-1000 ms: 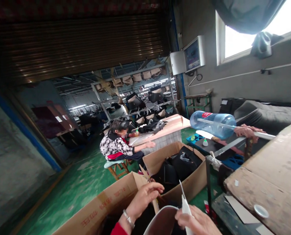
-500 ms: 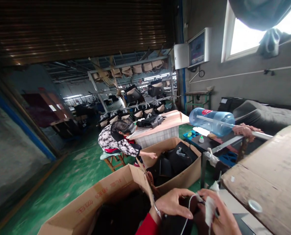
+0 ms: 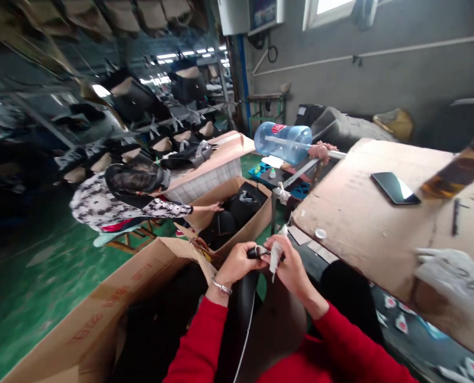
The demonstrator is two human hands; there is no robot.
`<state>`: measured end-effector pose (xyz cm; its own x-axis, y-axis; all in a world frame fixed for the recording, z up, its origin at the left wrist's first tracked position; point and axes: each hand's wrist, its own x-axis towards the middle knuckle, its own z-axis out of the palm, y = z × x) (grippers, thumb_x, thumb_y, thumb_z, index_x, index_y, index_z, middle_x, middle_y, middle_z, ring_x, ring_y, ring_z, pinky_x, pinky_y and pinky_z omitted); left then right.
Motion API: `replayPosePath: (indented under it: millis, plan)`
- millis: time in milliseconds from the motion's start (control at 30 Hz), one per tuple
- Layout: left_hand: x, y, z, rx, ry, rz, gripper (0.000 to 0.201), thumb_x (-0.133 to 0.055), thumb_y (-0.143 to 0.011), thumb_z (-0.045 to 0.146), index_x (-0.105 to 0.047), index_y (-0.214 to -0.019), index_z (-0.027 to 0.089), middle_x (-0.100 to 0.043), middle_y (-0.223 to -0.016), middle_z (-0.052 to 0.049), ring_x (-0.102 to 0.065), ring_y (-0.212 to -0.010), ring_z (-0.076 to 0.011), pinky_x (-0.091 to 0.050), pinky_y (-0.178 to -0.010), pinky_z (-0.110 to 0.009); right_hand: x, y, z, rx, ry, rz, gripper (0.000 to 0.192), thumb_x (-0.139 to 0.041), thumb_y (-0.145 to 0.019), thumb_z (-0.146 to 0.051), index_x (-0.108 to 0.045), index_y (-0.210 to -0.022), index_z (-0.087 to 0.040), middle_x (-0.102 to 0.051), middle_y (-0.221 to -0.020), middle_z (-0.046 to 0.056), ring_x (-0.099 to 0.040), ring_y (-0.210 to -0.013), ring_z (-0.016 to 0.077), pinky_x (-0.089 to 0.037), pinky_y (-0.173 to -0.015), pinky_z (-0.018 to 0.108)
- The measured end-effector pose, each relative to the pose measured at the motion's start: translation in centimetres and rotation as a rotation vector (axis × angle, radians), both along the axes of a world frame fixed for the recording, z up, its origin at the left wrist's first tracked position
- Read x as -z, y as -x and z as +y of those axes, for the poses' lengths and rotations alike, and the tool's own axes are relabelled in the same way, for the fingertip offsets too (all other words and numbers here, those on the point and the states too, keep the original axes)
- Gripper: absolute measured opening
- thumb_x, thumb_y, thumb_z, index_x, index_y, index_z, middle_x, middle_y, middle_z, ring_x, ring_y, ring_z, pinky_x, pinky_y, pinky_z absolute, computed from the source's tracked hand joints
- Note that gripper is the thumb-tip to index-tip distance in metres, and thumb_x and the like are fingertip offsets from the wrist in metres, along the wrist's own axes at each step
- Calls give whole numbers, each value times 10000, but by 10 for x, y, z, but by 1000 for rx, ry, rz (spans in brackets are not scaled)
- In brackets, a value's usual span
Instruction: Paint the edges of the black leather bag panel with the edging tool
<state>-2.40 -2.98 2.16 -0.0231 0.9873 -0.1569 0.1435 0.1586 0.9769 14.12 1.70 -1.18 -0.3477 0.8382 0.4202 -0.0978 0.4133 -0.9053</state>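
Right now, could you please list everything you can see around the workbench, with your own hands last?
cardboard boxes: two, brown, on the green floor, dark bags inside
co-worker: one, patterned top, seated, reaching into the far box
water jug: one, blue, lying on its side beyond the bench
bench top: one, brown cardboard, at right
phone: one, black, on the bench top
small cap: one, white, near the bench edge
dark strap piece: one, black, between both hands
white tag: one, at the right hand
left hand: red sleeve, bracelet, gripping the strap piece
right hand: red sleeve, pinching the tag
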Motion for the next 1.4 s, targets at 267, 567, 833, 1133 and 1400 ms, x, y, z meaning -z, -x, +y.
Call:
replayPosePath:
  millis: [267, 567, 833, 1133, 1400]
  plan:
    - [4, -12, 3, -85, -21, 44, 157, -804, -726, 265, -755, -758, 120, -648, -708, 9, -549, -691, -141, -400, -657, -231, -2, -2, 4, 67, 110, 99, 352, -770, -922, -473, -577, -1072, -219, -646, -952, 31, -665, -838, 182, -568, -731, 279]
    - [-2, -28, 2, -199, 15, -24, 196, -803, -742, 322, -826, -857, 164, -769, -811, -43, -668, -794, -217, -486, -744, -281, -8, 0, 2, 172, -42, 78, 229, -712, -975, -425, -602, -1057, -241, -667, -928, 26, -670, -755, 167, -549, -659, 256]
    - [16, -29, 6, -282, 83, -302, 275, -906, -656, 348, -807, -823, 153, -746, -763, -28, -635, -681, -148, -468, -645, -230, -14, -16, 11, 80, -68, 58, 182, -667, -1004, -334, -579, -1123, -228, -681, -999, 49, -701, -845, 187, -567, -748, 285]
    - [21, -33, 8, -335, 64, -196, 277, -880, -669, 355, -810, -832, 142, -740, -743, -41, -628, -653, -149, -493, -611, -234, -12, -66, 16, 263, -15, 125, 233, -609, -1020, -314, -625, -1239, -238, -729, -972, 39, -710, -853, 217, -574, -816, 352]
    - [21, -40, 11, -262, 42, -17, 279, -833, -726, 403, -803, -845, 153, -732, -747, -34, -622, -684, -161, -476, -629, -231, 1, -129, 41, 517, -4, -23, 276, -620, -1014, -442, -752, -1074, -207, -732, -1058, 68, -686, -889, 241, -540, -825, 353]
